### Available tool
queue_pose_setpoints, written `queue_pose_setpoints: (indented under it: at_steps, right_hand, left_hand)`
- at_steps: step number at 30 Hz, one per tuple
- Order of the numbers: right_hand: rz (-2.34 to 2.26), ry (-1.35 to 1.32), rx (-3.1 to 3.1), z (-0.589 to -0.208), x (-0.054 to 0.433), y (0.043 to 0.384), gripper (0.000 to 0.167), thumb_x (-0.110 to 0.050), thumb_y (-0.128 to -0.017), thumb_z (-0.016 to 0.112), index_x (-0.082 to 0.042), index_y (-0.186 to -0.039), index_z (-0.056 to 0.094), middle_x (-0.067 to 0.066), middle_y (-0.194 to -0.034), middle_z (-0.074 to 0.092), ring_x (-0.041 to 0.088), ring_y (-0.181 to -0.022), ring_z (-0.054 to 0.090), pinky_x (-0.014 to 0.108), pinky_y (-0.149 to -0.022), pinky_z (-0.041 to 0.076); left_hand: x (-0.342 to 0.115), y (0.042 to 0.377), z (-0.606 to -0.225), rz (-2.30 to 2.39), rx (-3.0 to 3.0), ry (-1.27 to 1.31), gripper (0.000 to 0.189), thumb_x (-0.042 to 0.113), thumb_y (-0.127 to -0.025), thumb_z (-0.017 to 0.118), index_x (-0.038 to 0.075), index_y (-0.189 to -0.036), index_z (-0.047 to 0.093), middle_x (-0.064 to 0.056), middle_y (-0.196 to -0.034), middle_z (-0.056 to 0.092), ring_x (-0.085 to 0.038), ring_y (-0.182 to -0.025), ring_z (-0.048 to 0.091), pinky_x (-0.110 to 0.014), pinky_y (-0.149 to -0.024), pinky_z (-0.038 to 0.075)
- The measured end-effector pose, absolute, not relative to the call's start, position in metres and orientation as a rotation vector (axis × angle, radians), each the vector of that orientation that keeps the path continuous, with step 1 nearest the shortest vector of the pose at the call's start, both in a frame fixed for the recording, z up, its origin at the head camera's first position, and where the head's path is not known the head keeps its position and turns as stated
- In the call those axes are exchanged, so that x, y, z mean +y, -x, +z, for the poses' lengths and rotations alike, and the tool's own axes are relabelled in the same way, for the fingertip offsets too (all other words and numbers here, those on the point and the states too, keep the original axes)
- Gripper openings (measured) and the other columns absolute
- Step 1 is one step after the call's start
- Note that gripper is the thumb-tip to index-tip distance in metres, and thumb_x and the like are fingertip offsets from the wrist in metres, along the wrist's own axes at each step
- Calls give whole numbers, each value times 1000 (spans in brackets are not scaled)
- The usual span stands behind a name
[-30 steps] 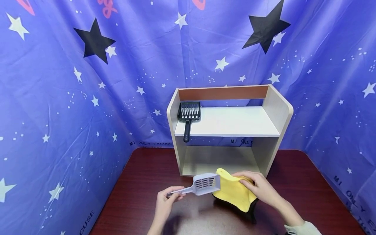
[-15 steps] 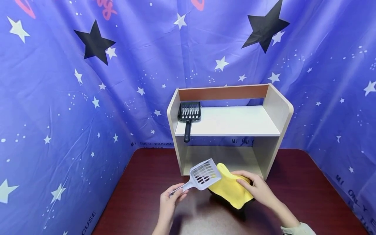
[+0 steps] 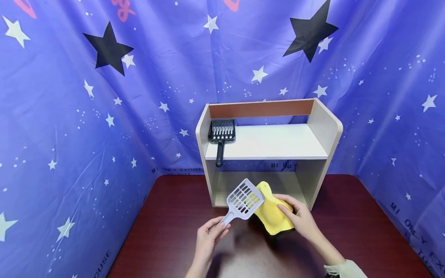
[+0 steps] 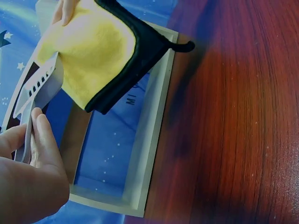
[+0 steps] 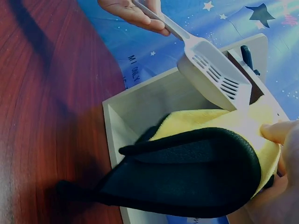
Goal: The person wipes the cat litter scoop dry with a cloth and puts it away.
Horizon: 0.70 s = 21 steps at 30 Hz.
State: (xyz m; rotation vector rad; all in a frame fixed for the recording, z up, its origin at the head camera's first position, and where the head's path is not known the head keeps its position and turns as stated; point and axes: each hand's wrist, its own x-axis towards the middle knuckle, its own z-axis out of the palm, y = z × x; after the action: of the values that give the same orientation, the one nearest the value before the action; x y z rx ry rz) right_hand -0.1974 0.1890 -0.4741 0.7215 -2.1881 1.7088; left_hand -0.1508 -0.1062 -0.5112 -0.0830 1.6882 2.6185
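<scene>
In the head view my left hand [image 3: 208,242] pinches the handle of a pale grey slotted litter scoop [image 3: 236,213], its head tilted up and away. My right hand [image 3: 299,217] grips a yellow cleaning cloth [image 3: 274,216] with a black reverse side. The cloth lies against the scoop's right rim, and some yellow shows through the slots. From the left wrist, the scoop [image 4: 52,84] is seen edge-on with the cloth [image 4: 96,42] beside its front. In the right wrist view the cloth's black side [image 5: 187,172] hangs below the scoop's front edge [image 5: 240,100].
Behind the hands stands a two-tier wooden shelf [image 3: 264,143] on a dark red table [image 3: 167,216]. A black slotted scoop [image 3: 221,143] lies at the left of its upper board, handle overhanging the front edge. Blue star-printed curtain [image 3: 167,58] encloses the back and sides.
The scoop has turned from nearly level to tilted upward, its head rising. Both hands have moved slightly up and away, and the right hand with the cloth has shifted left.
</scene>
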Motion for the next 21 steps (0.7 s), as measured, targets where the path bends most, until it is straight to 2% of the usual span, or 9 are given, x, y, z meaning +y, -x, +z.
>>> queue_pose_setpoints:
  at_steps: [4,10,16,21]
  right_hand:
    - [1744,-728,-2117,-476,184,199,29,6,-96,57,6,-125,62,-16,-111,67,3,-76,66,24,-57,60]
    - [1837,-759,-2031,-476,177,201,33,9,-96,55,10,-129,57,-12,-114,70,4,-84,68,22,-62,61]
    - [1879,-763,-2009,-476,172,201,35,9,-95,56,11,-130,56,-11,-115,71,5,-88,69,22,-66,62]
    - [1897,-763,-2005,-478,169,202,37,9,-95,57,11,-131,54,-10,-116,70,6,-91,70,22,-68,63]
  left_hand:
    - [-104,150,-510,2578,1754,50,38,-3,-91,65,-21,-123,55,-3,-89,77,-10,-84,74,-20,-79,63]
    - [-97,149,-511,2489,1964,-57,37,-6,-85,69,-23,-116,57,-10,-89,77,-11,-77,74,-19,-71,62]
    - [-89,148,-514,2378,2173,-115,28,-7,-81,72,-16,-107,64,-25,-91,73,-2,-72,69,-13,-66,57]
    - [-82,147,-513,2301,2256,-151,24,-5,-80,74,-11,-101,65,-26,-88,72,1,-72,65,-13,-68,57]
